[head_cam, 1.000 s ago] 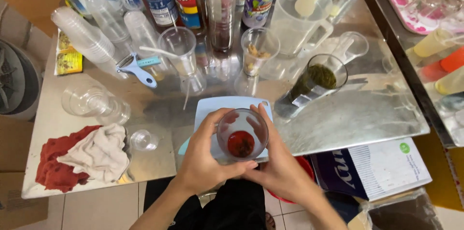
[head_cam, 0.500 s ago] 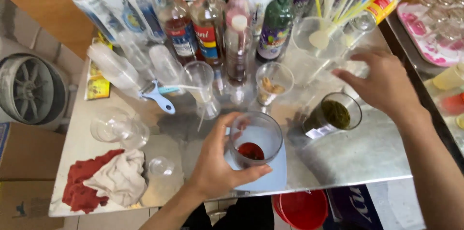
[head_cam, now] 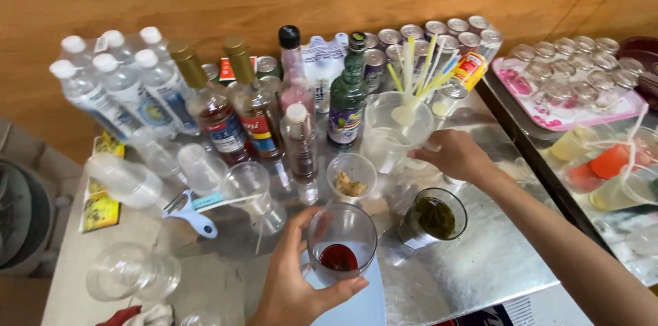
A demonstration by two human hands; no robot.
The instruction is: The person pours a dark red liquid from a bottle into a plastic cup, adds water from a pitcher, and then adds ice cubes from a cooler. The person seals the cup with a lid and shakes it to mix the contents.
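One clear cup [head_cam: 340, 242] with dark red liquid at its bottom is sitting near the front edge of the metal surface [head_cam: 480, 264], the left hand [head_cam: 301, 285] grasping it around its side. Farther right, the right hand [head_cam: 456, 154] is gripping the clear pitcher [head_cam: 391, 134] holding straws.
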